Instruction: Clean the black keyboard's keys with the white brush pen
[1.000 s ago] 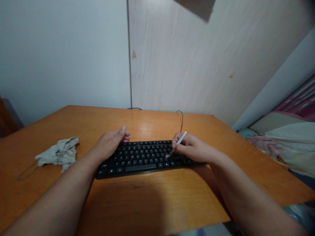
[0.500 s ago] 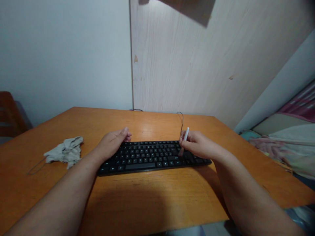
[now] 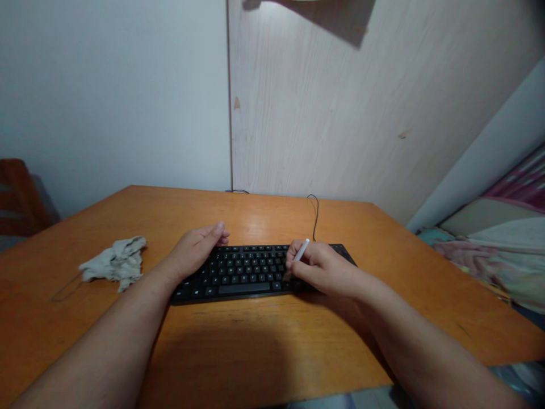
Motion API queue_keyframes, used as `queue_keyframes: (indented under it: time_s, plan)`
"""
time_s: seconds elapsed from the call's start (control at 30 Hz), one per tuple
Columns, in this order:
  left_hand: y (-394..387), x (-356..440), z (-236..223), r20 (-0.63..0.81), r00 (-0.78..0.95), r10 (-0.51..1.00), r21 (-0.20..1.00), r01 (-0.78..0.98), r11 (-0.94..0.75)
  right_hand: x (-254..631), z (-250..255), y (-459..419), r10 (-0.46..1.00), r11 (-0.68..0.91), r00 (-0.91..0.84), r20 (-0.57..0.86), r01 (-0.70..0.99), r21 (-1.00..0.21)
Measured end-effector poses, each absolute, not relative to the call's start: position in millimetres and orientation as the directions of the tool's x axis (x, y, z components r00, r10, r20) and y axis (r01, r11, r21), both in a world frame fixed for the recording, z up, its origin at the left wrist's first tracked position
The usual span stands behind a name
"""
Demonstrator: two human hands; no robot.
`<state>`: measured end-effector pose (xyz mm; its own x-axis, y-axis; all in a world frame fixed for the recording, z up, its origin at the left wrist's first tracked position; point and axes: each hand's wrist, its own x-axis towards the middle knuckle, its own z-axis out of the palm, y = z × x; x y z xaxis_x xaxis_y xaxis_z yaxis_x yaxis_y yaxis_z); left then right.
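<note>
A black keyboard [image 3: 244, 288] lies on the wooden table, its white-lettered keys facing up. At its left end my left hand [image 3: 196, 250] is closed over the side, thumb on top and fingers curled at the far edge. My right hand [image 3: 321, 267] pinches a small brush [image 3: 302, 250] with a white handle. The brush's brownish tip points down at the keys right of the space bar. Much of the keyboard's right part is hidden under my right hand.
A crumpled grey cloth [image 3: 117, 262] with a thin string lies left of my left forearm. A black cable [image 3: 317, 213] runs behind the keyboard. The table [image 3: 238, 346] meets a wall and pale panel [image 3: 306, 113]. A wooden chair [image 3: 21, 196] stands left; bedding [image 3: 506, 244] lies right.
My right hand moved right along the keys with the brush, then back left and nearer to me. My left hand stays at the keyboard's left end. The view shifted slightly.
</note>
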<state>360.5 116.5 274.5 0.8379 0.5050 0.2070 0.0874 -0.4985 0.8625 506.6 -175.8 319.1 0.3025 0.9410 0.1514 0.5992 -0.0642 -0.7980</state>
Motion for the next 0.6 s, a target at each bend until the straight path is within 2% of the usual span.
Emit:
queue_keyframes:
  time_s: [0.13, 0.2, 0.43, 0.6]
  plan:
    - [115, 360, 275, 0.202, 0.84, 0.503, 0.863, 0.091, -0.497, 496, 324, -171, 0.945, -0.002, 0.289, 0.153, 0.473, -0.881]
    - [115, 360, 275, 0.199, 0.841, 0.504, 0.864, 0.092, -0.496, 496, 324, -170, 0.944, -0.012, 0.295, 0.148, 0.48, -0.877]
    - [114, 359, 277, 0.219, 0.844, 0.489, 0.856, 0.074, -0.511, 522, 320, -180, 0.924, -0.173, 0.367, 0.104, 0.645, -0.744]
    - [113, 360, 277, 0.211, 0.841, 0.499, 0.859, 0.084, -0.504, 535, 332, -191, 0.902, -0.296, 0.423, 0.086, 0.75, -0.591]
